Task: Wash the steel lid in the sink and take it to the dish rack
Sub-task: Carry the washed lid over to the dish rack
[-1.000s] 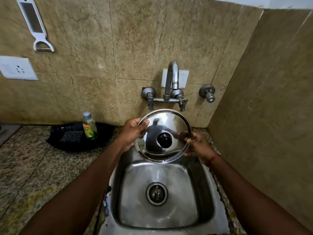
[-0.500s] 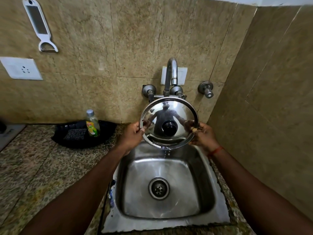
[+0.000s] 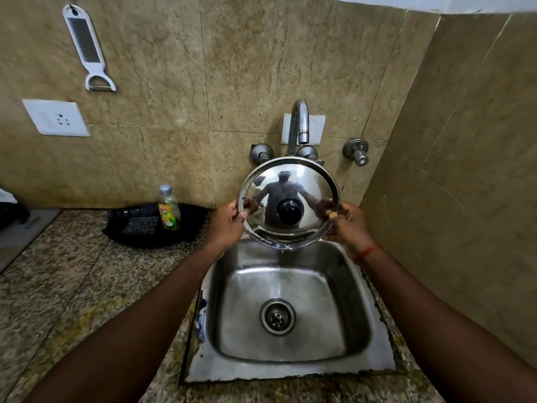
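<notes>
A round steel lid (image 3: 293, 184) with a black knob (image 3: 287, 210) is held upright above the back of the steel sink (image 3: 290, 362), its shiny face toward me. My left hand (image 3: 228, 225) grips its left rim and my right hand (image 3: 347, 223) grips its right rim. Water drips from the lid's lower edge into the sink. The tap spout (image 3: 300, 123) stands just above the lid and no water runs from it. No dish rack is in sight.
A dish soap bottle (image 3: 168, 207) stands in a black tray (image 3: 139, 228) with a scrub pad on the granite counter (image 3: 72, 286) left of the sink. A white peeler (image 3: 88, 48) and a socket (image 3: 55, 117) are on the tiled wall. A side wall (image 3: 465, 170) closes in on the right.
Both hands have lifted the lid higher and tilted it more upright, closer to the tap. The camera has pulled back a little, showing more of the sink.
</notes>
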